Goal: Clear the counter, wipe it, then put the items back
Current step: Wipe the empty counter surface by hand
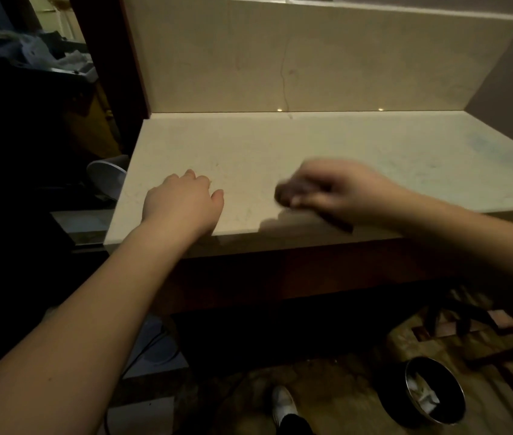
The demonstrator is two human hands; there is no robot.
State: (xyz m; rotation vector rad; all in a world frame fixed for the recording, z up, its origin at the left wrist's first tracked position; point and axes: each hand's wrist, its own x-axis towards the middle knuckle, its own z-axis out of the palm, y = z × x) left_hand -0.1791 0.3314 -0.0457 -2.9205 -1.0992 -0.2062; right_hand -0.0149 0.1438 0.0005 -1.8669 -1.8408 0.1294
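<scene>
Pale stone counter [327,146] runs out from a matching backsplash [311,64], dimly lit, with nothing standing on its top. Your left hand [183,199] lies flat near the counter's front edge, fingers relaxed and holding nothing. Your right hand [339,193], just beside the same edge, is blurred, its fingers curled round a dark cloth [289,194].

That cloth looks soft, light and limp, so it should bunch and fold under pressure. Judging by this, you'd do best to keep it wadded under the palm and fingers, pressing down instead of pinching one corner, or it may trail and slip out. A faint bluish smear [484,152] shows toward the counter's right end, which probably still wants a pass.

Below the counter, on the floor, sits a dark bin [434,390].
</scene>
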